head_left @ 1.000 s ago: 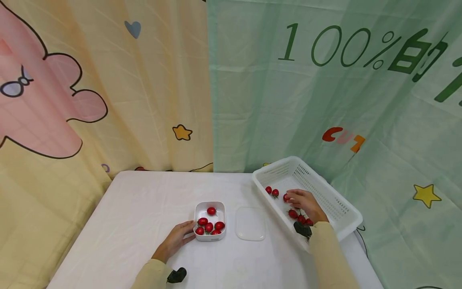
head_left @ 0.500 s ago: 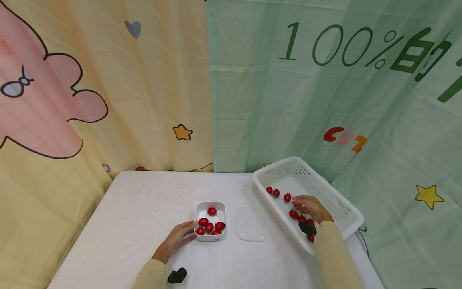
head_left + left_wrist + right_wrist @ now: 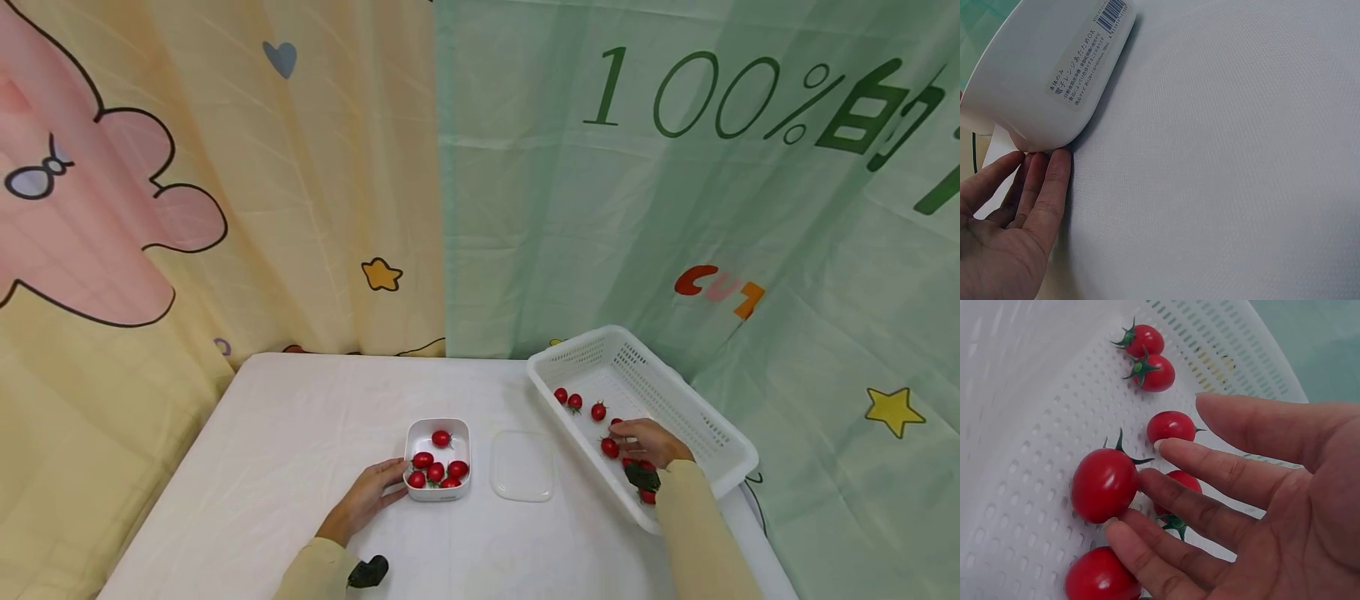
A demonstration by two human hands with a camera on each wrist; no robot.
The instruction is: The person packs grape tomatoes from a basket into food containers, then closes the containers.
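Observation:
My left hand [image 3: 367, 496] rests its fingertips, nearly straight, on the left side of a small white plastic container [image 3: 437, 494]. In the left wrist view, the thumb and fingers touch the lower corner of that container [image 3: 1029, 94]. Several cherry tomatoes [image 3: 436, 472] lie inside it. Over at the right, my right hand [image 3: 651, 440] reaches into a white perforated basket [image 3: 701, 412] among more cherry tomatoes. The right wrist view has its fingers [image 3: 1210, 515] extended, thumb apart, fingertips against or very near one cherry tomato [image 3: 1104, 487]. Nothing is gripped there.
A clear flat lid [image 3: 522, 467] lies between the container and the basket on the white-covered table [image 3: 300, 408]. Printed curtains [image 3: 525, 208] hang behind the table and along its sides. A dark cord [image 3: 759, 508] runs down beside the basket.
My right hand has first drawn away rightward from one cherry tomato, then moved down toward others in the basket. My left hand and the container have stayed in place.

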